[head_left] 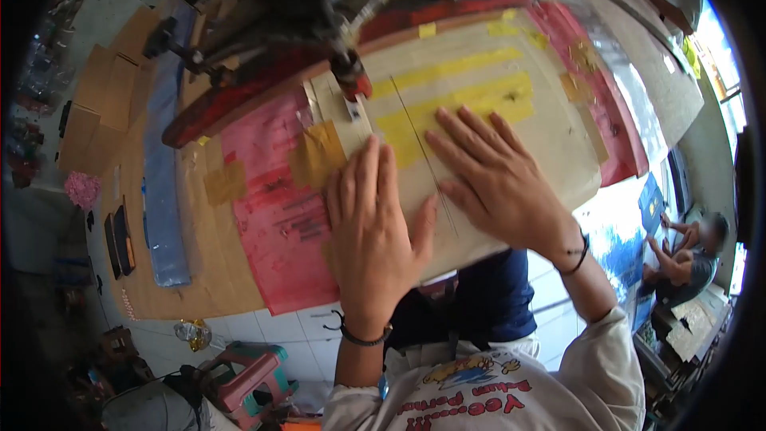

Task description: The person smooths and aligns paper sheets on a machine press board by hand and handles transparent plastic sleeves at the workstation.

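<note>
Left hand and right hand lie over the beige panel.

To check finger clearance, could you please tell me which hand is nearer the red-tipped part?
The left hand: its fingertips lie just below the red-tipped part in the view, whereas the right hand rests farther off, to the right.

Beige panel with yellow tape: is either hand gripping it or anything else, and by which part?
Nothing appears gripped: the left hand and right hand lie palm-down on the beige panel, fingers extended.
</note>
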`<state>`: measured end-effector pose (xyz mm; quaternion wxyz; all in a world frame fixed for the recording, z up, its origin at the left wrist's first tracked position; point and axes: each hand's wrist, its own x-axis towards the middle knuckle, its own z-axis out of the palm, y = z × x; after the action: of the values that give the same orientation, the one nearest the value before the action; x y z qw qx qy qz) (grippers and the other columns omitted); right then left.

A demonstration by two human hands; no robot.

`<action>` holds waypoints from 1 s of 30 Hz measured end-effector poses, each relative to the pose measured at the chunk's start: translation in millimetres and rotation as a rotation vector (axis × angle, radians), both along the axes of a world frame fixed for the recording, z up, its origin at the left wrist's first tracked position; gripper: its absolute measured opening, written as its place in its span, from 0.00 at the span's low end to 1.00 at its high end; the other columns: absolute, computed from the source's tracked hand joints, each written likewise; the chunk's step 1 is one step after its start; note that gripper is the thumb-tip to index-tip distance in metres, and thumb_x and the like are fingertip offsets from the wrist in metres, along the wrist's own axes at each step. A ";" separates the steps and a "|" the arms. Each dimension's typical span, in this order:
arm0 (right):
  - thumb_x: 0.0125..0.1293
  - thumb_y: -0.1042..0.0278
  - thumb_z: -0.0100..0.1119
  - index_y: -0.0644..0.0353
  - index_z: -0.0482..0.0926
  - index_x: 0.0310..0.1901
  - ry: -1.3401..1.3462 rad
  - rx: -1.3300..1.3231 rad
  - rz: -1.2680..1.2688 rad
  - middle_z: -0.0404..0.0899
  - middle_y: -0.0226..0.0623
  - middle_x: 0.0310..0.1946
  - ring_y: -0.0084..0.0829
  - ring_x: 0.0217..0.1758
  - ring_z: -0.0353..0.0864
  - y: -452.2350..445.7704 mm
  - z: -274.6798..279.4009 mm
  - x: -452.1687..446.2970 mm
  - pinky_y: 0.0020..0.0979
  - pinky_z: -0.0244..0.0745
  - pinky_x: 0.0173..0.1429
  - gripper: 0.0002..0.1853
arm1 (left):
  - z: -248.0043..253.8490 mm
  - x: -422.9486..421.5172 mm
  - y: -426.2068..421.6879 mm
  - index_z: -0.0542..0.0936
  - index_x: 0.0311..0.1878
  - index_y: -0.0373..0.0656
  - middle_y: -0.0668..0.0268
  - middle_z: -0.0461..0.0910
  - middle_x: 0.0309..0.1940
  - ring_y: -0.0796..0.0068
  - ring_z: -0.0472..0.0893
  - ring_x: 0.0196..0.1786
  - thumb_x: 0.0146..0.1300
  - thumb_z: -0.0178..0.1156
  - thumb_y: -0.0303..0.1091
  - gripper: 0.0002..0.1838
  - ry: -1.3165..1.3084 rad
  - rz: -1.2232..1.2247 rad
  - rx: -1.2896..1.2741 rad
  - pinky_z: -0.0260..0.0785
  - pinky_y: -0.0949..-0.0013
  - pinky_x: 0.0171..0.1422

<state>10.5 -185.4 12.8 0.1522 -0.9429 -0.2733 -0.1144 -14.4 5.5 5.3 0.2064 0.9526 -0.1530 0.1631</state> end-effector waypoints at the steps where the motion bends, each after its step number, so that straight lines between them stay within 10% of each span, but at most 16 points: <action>1: 0.76 0.55 0.51 0.61 0.71 0.69 -0.006 -0.005 -0.002 0.66 0.46 0.74 0.46 0.79 0.61 -0.1 -2.5 3.8 0.50 0.53 0.81 0.26 | -1.3 -0.5 1.2 0.72 0.67 0.34 0.51 0.70 0.69 0.49 0.69 0.70 0.67 0.61 0.47 0.32 -0.015 -0.013 -0.002 0.57 0.44 0.75; 30: 0.72 0.54 0.48 0.51 0.72 0.71 -0.220 0.023 -0.061 0.66 0.38 0.75 0.39 0.80 0.61 32.7 -69.0 81.6 0.55 0.47 0.81 0.27 | -12.4 3.3 -0.3 0.75 0.68 0.37 0.55 0.69 0.73 0.52 0.66 0.75 0.65 0.65 0.55 0.37 0.027 0.011 0.035 0.55 0.54 0.78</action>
<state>92.2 -152.7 -56.2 0.1283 -0.9308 -0.2581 -0.2250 -11.1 5.2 -7.1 0.1907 0.9590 -0.1476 0.1486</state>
